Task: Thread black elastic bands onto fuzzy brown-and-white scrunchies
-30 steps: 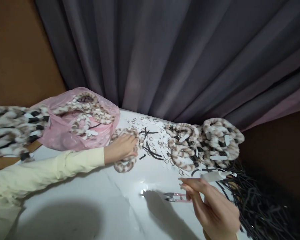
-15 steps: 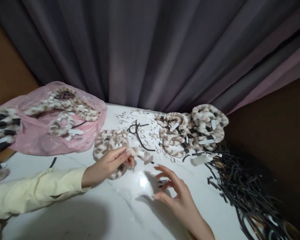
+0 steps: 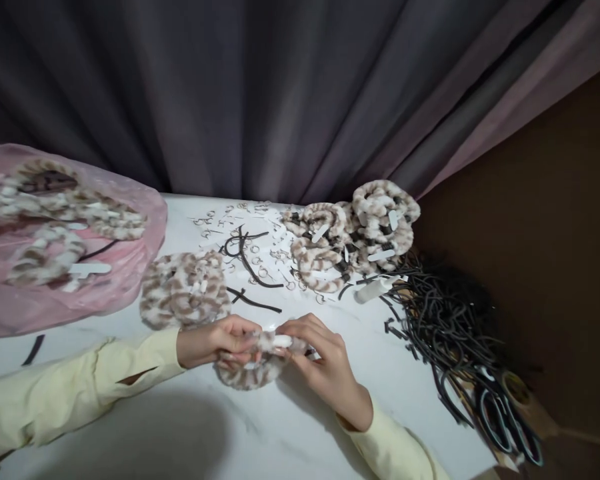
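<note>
Furry ring (image 3: 253,379) lies between six and seven o'clock in our view, pinched by both hands' fingers: our right hand (image 3: 320,355), apart and bare half a second ago, has joined our left hand (image 3: 225,341), likely steadying its white tag (image 3: 281,341).

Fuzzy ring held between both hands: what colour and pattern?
The fuzzy ring is off-white with mottled greyish-brown patches; it shows in the head view.
</note>
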